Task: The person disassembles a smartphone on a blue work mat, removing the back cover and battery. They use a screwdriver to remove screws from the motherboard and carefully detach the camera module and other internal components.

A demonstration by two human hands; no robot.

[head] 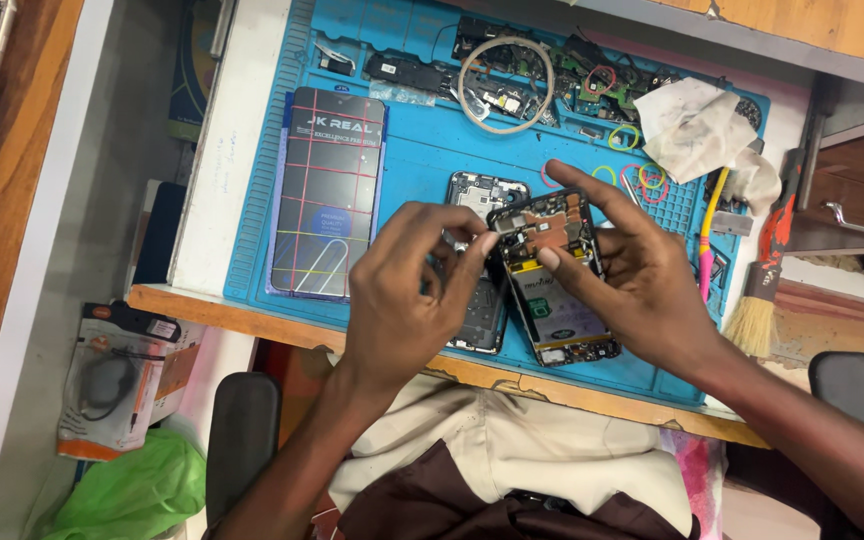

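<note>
From the head camera, the right hand (642,275) grips the open phone (552,275) just above the blue mat (422,150) while the left hand (407,290) pinches at its top edge, so a slip could bend the tiny parts inside.

Blue mat (422,160), red-and-yellow gridded black panel (329,190), green bag (137,495).
</note>
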